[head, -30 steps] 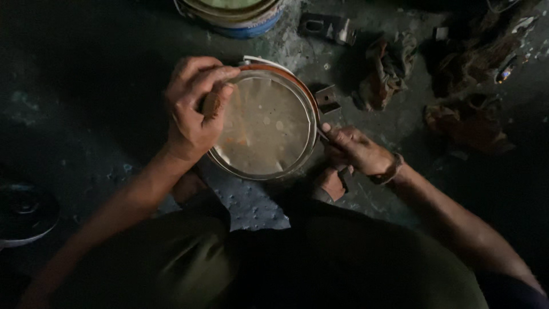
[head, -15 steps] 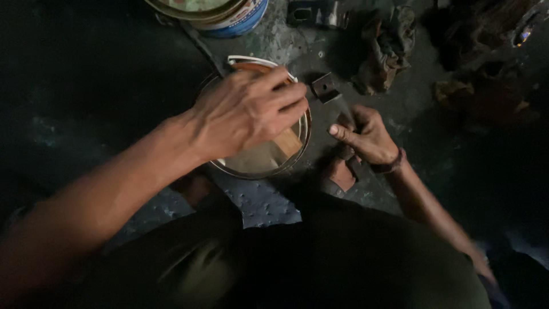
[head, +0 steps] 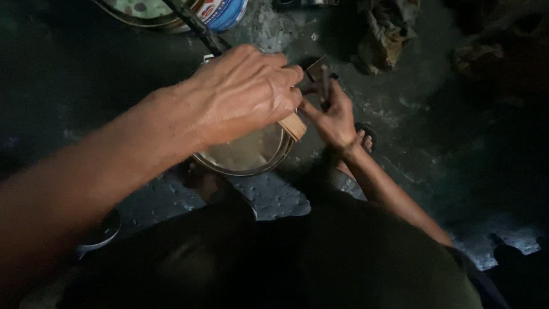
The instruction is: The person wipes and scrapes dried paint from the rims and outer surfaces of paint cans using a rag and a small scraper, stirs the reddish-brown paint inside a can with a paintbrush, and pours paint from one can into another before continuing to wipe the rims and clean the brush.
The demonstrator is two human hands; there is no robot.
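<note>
My left hand (head: 240, 94) is raised close to the camera over a round metal tin (head: 260, 169) of pale liquid. Its fingers are closed on a light wooden handle (head: 293, 126), whose end sticks out below the fingers. Just to the right, my right hand (head: 333, 117) pinches a small dark flat piece (head: 320, 73) at the tin's right rim. The fingertips of both hands nearly meet there. Most of the tin is hidden under my left hand.
A blue and white can (head: 226, 12) stands at the top, with a dark rod (head: 197, 26) slanting from it toward the tin. Crumpled rags (head: 388, 34) lie at the upper right on the dark, stained floor. My knees fill the bottom.
My left hand has risen toward the camera and shifted right with the wooden handle. My right hand has lifted to the tin's right rim with the dark piece. The view has tilted.
</note>
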